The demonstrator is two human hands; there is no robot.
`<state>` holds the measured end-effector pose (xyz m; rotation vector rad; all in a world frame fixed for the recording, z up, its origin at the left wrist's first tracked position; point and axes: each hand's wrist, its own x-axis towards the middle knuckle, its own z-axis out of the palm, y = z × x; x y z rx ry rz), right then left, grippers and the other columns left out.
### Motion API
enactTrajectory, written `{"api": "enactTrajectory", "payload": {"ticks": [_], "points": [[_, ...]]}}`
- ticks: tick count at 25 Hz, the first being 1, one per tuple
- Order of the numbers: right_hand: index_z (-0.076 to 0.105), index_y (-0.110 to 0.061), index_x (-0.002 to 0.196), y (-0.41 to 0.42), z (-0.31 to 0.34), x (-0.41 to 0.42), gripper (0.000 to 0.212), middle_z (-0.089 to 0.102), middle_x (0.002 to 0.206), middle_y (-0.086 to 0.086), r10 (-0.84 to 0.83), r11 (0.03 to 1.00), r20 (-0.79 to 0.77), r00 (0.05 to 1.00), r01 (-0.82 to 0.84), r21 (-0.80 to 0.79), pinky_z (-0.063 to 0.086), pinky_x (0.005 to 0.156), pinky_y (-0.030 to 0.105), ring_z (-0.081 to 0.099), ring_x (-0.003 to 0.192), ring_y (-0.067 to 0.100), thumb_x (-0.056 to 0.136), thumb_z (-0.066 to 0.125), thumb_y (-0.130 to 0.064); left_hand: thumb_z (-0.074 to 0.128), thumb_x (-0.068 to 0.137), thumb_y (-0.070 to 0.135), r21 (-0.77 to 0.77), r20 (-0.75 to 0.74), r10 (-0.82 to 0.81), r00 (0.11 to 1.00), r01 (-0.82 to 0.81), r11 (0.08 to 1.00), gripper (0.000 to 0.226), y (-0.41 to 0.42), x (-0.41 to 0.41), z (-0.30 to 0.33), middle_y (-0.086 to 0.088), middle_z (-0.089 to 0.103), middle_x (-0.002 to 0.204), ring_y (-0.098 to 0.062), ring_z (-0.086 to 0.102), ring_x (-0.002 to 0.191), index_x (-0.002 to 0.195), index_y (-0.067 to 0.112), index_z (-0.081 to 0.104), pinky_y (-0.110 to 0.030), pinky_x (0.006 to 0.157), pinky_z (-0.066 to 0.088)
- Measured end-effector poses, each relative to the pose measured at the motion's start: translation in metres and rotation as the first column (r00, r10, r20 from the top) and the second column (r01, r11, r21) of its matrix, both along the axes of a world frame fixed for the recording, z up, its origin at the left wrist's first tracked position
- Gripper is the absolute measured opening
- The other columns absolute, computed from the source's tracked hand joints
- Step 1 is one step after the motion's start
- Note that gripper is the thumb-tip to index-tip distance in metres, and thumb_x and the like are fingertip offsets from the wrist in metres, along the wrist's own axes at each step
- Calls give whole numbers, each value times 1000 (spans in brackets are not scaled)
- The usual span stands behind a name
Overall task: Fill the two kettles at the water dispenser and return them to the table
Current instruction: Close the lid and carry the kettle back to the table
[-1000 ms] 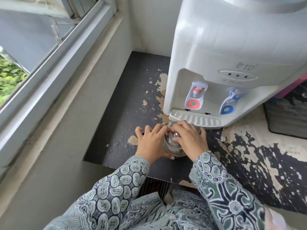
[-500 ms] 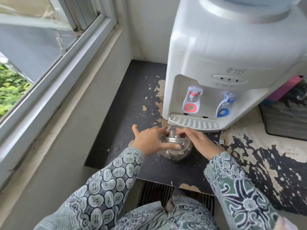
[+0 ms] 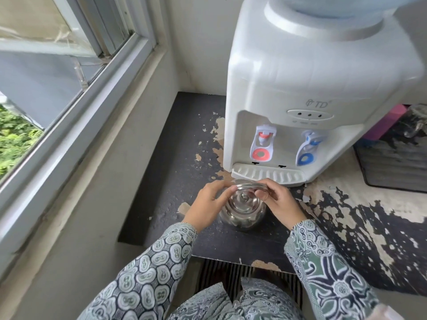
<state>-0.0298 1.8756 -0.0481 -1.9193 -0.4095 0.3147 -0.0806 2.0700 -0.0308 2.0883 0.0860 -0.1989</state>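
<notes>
A shiny steel kettle stands on the black peeling counter, just in front of the white water dispenser. Its lid with a small knob is on. My left hand and my right hand hold the kettle's curved metal handle from either side, above the lid. The dispenser's red tap and blue tap hang over the ribbed drip tray, a short way beyond the kettle. Only one kettle is in view.
A window and its sill run along the left wall. To the right of the dispenser lie a dark ribbed mat and a pink object. The counter's front edge is close to my body.
My hands have shifted from cupping the kettle's top to holding its handle up above the lid. The kettle stays in the same spot; the view has tilted upward.
</notes>
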Motion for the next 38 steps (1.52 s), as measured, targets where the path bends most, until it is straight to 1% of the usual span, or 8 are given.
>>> {"api": "enactTrajectory", "payload": {"ticks": [3,8,13,21,25,28,33,38], "points": [[61,-32,84,8,-10,-6,20,68,77,-14,-103,989,31,994,99,114,46,75,14,62,77,-1,77,55,-50,43,95,37,-156,25,86,996,-81,984,32,-11,5,2,12,45,61,-3,41,58,65,25,49,-18,58,34],[54,-27,62,13,-6,-9,20,55,52,-12,-156,977,10,988,153,147,39,54,10,47,51,-4,74,59,-41,39,97,35,-140,17,48,999,-45,989,49,-18,23,4,-12,49,66,-7,48,55,78,-8,54,-27,60,39],[53,-26,54,-20,21,-17,27,48,46,-15,-130,971,-25,991,133,197,32,49,12,38,47,-1,75,59,-41,44,96,32,-134,130,16,991,1,991,50,-48,29,29,11,34,41,-1,35,37,47,24,35,-15,43,26],[59,-27,59,-156,91,-92,28,53,57,-12,-221,941,-25,975,219,259,44,65,30,49,58,16,86,57,-34,48,92,32,-293,237,-273,932,337,895,49,-176,-3,86,14,29,45,-4,24,45,46,25,33,-18,44,22],[55,-15,62,-252,107,-166,30,43,49,-13,-360,883,-38,932,354,307,26,46,15,32,44,5,90,48,-24,50,88,37,-311,301,-445,843,528,790,47,-281,-46,105,5,30,48,-9,26,47,48,16,37,-21,46,22],[55,-7,66,-329,111,-238,33,36,53,-2,-516,815,-11,857,495,301,24,48,27,30,48,11,92,46,-25,50,88,34,-327,348,-582,735,677,659,51,-371,-89,108,2,28,49,-7,24,46,49,7,33,-17,43,22],[57,-9,69,-426,109,-347,31,37,53,-7,-774,614,6,633,748,254,31,53,20,34,52,10,91,47,-29,48,93,28,-326,346,-769,537,838,439,47,-500,-158,100,0,32,51,-9,27,47,51,9,36,-21,46,25],[60,-16,70,-508,104,-438,25,49,59,-2,-966,258,36,258,931,259,40,59,11,41,56,12,91,50,-23,45,95,25,-217,359,-897,256,958,187,43,-626,-219,96,2,36,54,-9,31,51,55,10,40,-27,52,28]]}}
